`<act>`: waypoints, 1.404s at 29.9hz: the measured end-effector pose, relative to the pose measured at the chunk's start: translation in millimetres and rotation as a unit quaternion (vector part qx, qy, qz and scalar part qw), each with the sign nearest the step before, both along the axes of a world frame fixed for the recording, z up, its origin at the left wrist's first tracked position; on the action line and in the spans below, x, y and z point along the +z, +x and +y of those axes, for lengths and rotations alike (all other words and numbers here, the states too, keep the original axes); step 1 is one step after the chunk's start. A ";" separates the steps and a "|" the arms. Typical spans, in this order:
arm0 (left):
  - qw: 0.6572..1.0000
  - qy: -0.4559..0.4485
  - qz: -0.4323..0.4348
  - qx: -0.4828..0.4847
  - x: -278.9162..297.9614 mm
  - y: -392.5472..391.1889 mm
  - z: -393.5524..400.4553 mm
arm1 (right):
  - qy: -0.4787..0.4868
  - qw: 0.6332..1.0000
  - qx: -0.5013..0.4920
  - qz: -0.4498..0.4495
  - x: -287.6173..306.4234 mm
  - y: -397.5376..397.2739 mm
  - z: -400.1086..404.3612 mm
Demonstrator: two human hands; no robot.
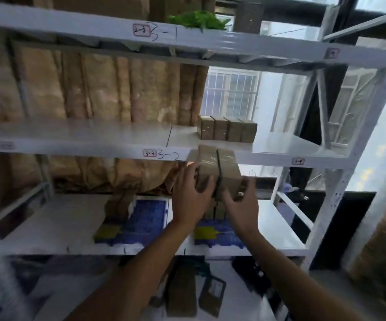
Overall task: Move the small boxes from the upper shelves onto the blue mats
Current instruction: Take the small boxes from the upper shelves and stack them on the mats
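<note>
Between my left hand (191,195) and my right hand (239,200) I hold two small brown cardboard boxes (217,170) side by side, in front of the edge of the shelf marked 3-2 (118,137). A row of several small boxes (228,129) stands on that shelf just above and behind them. On the shelf below lie two blue mats, the left mat (148,218) with a small stack of boxes (120,203) at its back corner, the right mat (222,235) with boxes (217,209) partly hidden behind my hands.
The white metal rack (340,147) has brown wrapped bundles (94,89) filling the left of the upper shelves. A green plant (199,19) sits on the top shelf. Flat cardboard pieces (182,290) lie on the floor below. A window with bars is behind the rack.
</note>
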State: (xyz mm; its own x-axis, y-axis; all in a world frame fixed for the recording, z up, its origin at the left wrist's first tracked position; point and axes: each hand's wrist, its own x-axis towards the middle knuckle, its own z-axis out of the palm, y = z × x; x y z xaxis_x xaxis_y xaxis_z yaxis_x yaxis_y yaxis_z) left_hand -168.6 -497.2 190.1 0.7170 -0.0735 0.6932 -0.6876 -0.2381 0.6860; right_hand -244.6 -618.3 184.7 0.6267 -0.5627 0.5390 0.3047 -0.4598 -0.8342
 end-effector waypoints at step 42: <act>0.935 0.068 0.343 0.056 -198.5 379.3 254.2 | -0.008 0.934 0.108 0.342 -204.3 397.6 229.9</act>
